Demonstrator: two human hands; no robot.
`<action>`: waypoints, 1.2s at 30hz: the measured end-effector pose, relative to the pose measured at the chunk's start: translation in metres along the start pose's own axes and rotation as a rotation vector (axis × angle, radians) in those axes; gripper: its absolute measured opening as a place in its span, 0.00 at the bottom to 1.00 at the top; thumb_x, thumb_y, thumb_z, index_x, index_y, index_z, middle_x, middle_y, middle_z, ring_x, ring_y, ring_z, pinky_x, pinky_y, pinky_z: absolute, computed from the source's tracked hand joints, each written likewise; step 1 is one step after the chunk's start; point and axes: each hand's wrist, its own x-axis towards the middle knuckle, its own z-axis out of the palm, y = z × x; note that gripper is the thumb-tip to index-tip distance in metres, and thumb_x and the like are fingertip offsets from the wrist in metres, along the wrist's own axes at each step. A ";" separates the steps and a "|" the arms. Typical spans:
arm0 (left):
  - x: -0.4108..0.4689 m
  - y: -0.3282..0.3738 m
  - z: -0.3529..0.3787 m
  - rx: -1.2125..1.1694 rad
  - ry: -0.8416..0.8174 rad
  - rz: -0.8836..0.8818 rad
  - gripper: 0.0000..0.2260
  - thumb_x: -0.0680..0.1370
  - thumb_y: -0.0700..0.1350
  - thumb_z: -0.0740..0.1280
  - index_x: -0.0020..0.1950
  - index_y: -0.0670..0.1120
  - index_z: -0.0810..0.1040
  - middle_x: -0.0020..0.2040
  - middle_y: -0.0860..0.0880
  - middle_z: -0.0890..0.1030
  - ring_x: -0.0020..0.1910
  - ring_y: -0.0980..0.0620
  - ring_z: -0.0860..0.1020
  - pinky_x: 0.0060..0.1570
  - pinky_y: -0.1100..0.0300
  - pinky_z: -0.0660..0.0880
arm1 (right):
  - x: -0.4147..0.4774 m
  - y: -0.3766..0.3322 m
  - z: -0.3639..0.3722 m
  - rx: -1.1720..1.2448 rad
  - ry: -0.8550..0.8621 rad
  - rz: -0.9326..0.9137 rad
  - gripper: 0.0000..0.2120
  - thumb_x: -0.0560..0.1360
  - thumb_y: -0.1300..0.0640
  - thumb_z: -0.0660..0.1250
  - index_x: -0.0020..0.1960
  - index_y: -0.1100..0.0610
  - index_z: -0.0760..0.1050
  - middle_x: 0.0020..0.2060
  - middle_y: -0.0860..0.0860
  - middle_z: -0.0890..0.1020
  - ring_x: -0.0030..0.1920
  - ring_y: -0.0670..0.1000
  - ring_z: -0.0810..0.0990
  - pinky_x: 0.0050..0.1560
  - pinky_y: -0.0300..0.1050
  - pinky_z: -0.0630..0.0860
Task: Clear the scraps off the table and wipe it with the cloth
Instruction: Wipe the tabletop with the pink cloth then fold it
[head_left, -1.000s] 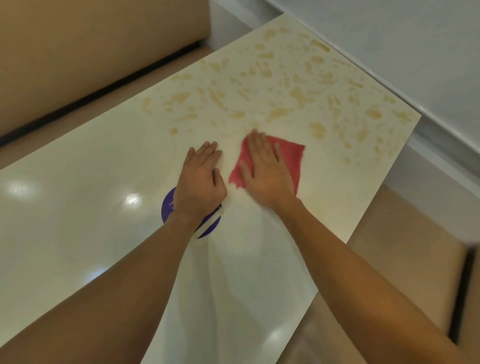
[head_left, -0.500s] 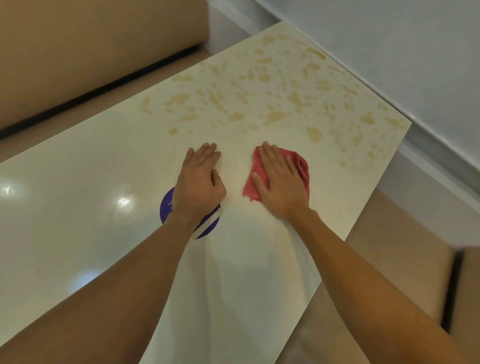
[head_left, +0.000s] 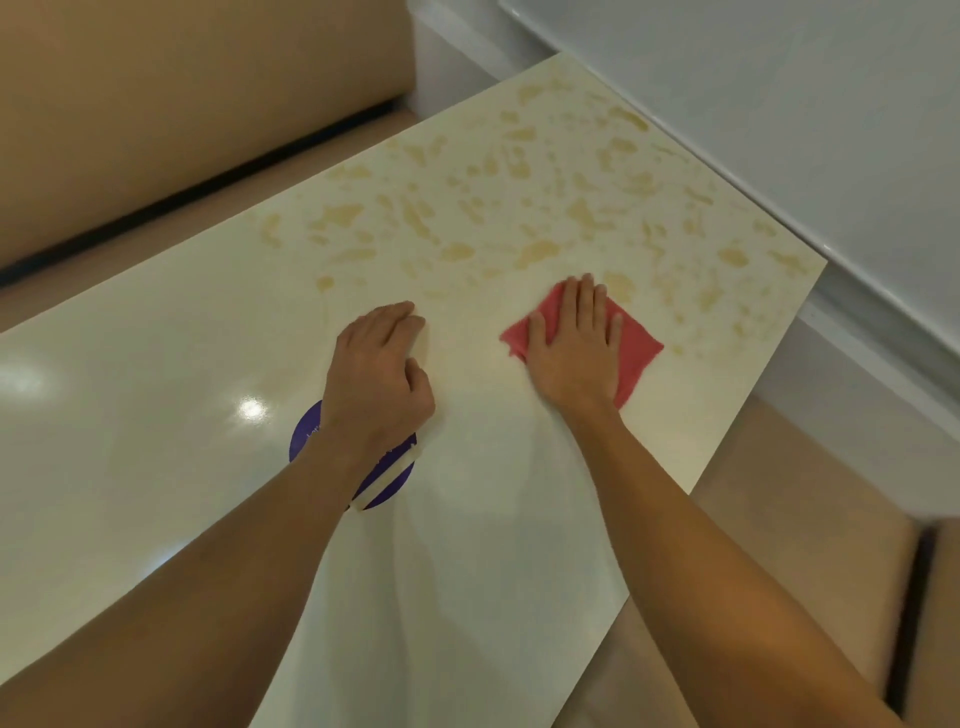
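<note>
A red cloth (head_left: 636, 348) lies flat on the glossy cream table (head_left: 156, 395), near its right edge. My right hand (head_left: 571, 348) presses down on the cloth with straight fingers spread over it. My left hand (head_left: 379, 374) rests palm down on the bare tabletop to the left of the cloth, fingers slightly bent, holding nothing. Its wrist partly covers a round purple sticker (head_left: 306, 441). The far half of the table carries many tan speckles (head_left: 519, 218); I cannot tell whether they are stains or pattern. No loose scraps show.
Beige padded bench seats run along the left side (head_left: 156, 104) and the right side (head_left: 810, 519) of the table. A pale grey wall with a ledge (head_left: 779, 130) borders the table's far end. The table's right edge lies close beside the cloth.
My right hand slid the cloth rightward and a little away from me, and the cloth spread out flatter. My left hand stayed in place, its fingers now a little more bent.
</note>
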 end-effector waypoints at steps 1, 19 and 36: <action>0.003 -0.001 0.000 0.020 -0.012 0.014 0.23 0.73 0.40 0.61 0.67 0.40 0.79 0.71 0.44 0.78 0.71 0.43 0.75 0.70 0.43 0.71 | 0.013 -0.016 0.001 0.004 0.001 0.025 0.36 0.84 0.38 0.40 0.85 0.57 0.42 0.85 0.53 0.44 0.84 0.53 0.40 0.83 0.59 0.42; -0.002 0.004 0.000 0.029 -0.012 -0.033 0.22 0.78 0.41 0.63 0.72 0.44 0.77 0.76 0.49 0.74 0.75 0.48 0.71 0.75 0.47 0.66 | -0.025 -0.003 0.006 0.007 -0.041 -0.494 0.34 0.86 0.38 0.43 0.85 0.55 0.44 0.85 0.51 0.45 0.84 0.49 0.41 0.83 0.55 0.43; -0.003 0.005 -0.005 0.046 -0.008 -0.060 0.22 0.78 0.44 0.61 0.72 0.44 0.76 0.77 0.49 0.73 0.76 0.48 0.69 0.77 0.49 0.62 | 0.023 -0.031 0.007 -0.009 0.006 -0.153 0.34 0.84 0.40 0.40 0.85 0.56 0.42 0.85 0.53 0.44 0.84 0.53 0.40 0.83 0.58 0.43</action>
